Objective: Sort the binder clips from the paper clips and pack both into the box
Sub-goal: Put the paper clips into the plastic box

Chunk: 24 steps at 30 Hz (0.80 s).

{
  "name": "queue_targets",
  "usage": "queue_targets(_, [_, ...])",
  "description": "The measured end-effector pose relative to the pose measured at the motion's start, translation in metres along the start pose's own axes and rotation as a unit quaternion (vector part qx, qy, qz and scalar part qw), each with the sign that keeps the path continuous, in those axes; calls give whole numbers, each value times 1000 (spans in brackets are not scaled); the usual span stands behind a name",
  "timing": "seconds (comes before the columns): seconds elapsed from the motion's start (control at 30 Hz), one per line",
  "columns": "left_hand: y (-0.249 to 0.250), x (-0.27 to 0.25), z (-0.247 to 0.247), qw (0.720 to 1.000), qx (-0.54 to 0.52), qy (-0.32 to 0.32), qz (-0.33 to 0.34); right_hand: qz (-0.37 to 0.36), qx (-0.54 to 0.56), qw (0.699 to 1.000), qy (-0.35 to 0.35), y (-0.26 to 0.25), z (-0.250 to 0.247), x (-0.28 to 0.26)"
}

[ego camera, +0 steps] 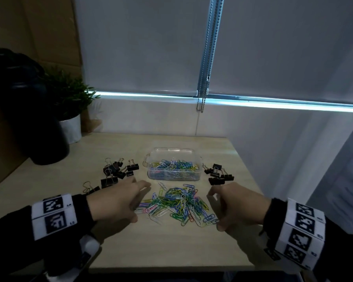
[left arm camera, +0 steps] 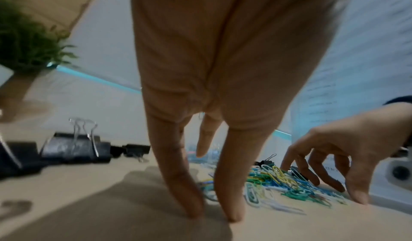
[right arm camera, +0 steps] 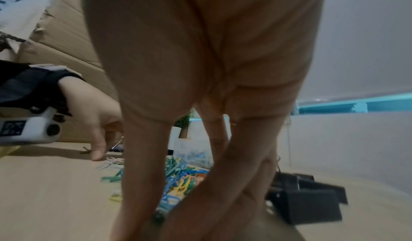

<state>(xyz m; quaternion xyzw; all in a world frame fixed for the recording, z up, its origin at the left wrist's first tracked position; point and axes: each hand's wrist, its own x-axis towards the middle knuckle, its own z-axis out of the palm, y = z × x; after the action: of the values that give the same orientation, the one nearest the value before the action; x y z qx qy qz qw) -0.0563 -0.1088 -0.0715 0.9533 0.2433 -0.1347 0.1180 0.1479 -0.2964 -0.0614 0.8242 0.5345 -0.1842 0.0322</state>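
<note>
A loose pile of coloured paper clips (ego camera: 177, 204) lies on the table in front of a clear plastic box (ego camera: 151, 173) that holds more paper clips. Black binder clips sit in two groups: one left of the box (ego camera: 118, 171), one right of it (ego camera: 218, 176). My left hand (ego camera: 141, 202) rests at the pile's left edge with straight fingers (left arm camera: 229, 200) touching the table. My right hand (ego camera: 214, 211) arches over the pile's right edge, its fingertips (left arm camera: 359, 197) down on the table. Neither hand holds anything.
A large black bottle (ego camera: 29, 119) and a potted plant (ego camera: 69, 102) stand at the table's back left. The wall and window blind are just behind the table (ego camera: 171, 245). Its front edge runs close below my wrists.
</note>
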Motion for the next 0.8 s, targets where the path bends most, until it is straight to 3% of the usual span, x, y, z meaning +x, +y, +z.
queue_targets(0.27, [25,39,-3,991,-128,-1,47,-19,60,998,11,-19,-7,22])
queue_targets(0.43, [26,35,-7,994,-68,37,77,-36,19,999,-7,-27,-11,29])
queue_targets(0.57, [29,27,-3,995,-17,-10,100,-54,1,998,-12,-33,-3,37])
queue_targets(0.8, [44,42,-8,991,20,42,125,-84,36,995,42,-45,-5,46])
